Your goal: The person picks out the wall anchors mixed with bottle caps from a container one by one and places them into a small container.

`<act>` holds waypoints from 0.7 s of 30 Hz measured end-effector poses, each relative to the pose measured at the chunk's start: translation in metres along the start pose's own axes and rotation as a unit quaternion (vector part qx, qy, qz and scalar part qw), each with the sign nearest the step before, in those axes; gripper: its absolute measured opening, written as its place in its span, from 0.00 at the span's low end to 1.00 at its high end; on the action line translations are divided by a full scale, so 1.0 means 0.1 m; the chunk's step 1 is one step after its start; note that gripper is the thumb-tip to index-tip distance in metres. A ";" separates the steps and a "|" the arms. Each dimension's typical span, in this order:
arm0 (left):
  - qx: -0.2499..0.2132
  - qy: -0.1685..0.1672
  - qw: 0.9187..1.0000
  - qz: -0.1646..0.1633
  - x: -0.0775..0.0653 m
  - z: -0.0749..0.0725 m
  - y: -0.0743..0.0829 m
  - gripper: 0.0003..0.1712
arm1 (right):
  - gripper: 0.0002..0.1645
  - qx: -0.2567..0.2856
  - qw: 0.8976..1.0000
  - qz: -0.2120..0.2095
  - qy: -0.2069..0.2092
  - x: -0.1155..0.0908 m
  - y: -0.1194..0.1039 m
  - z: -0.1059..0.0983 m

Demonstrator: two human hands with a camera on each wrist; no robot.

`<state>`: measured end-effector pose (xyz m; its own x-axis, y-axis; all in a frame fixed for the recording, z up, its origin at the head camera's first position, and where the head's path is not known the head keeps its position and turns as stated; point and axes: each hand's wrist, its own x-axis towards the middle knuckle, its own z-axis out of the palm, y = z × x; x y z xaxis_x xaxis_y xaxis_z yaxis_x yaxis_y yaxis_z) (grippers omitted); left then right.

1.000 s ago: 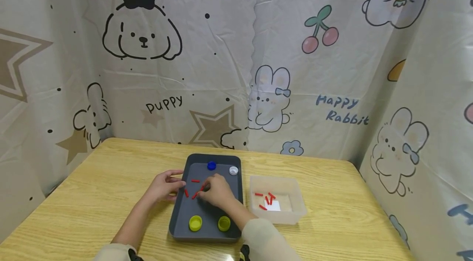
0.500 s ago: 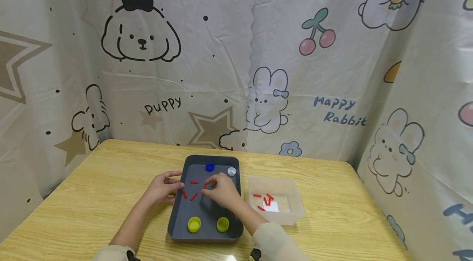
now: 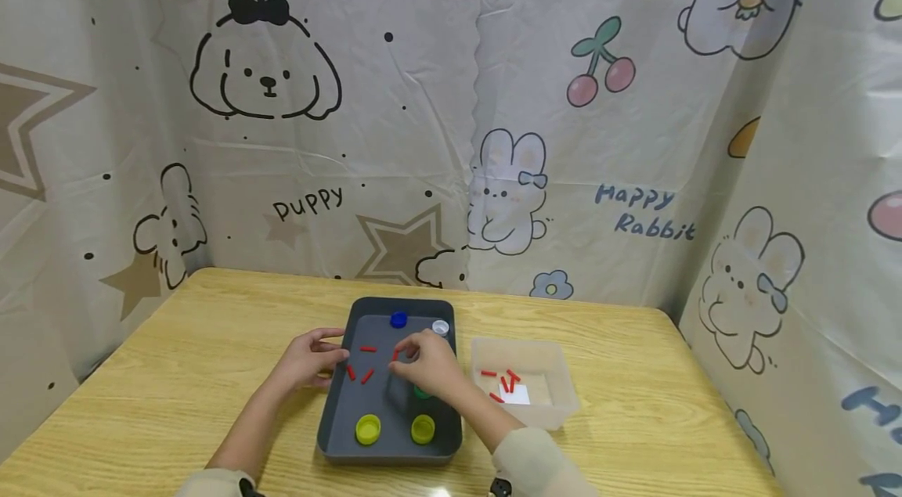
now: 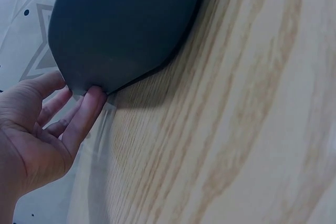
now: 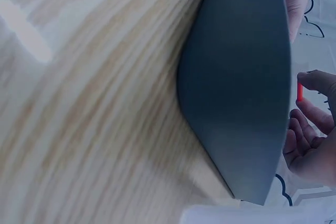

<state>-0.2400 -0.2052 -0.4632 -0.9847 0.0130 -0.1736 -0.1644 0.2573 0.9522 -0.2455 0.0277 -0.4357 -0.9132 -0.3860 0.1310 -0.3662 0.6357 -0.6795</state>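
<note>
Two round yellow plastic caps (image 3: 368, 430) at near end of dark grey rectangular tray (image 3: 390, 403). Left hand (image 3: 307, 358), fingers spread, touches tray's left side. Right hand (image 3: 431, 364), fingers pinching small red stick (image 3: 395, 355) above tray. Round blue cap (image 3: 398, 319) at far end.

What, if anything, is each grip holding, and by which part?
The right grip pinches a small red rod by its two ends; the left grip touches the side of a dark grey rectangular tray; whether it holds it cannot be told.
</note>
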 end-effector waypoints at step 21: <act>-0.005 -0.004 1.000 -0.003 0.00 0.00 -0.01 0.33 | 0.16 -0.001 0.999 -0.034 -0.001 -0.08 0.00 -0.27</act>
<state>-0.2398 -0.2058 -0.4642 -0.9834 0.0193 -0.1807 -0.1704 0.2474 0.9538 -0.2431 0.0492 -0.4174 -0.8856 -0.4297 0.1762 -0.4284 0.6093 -0.6673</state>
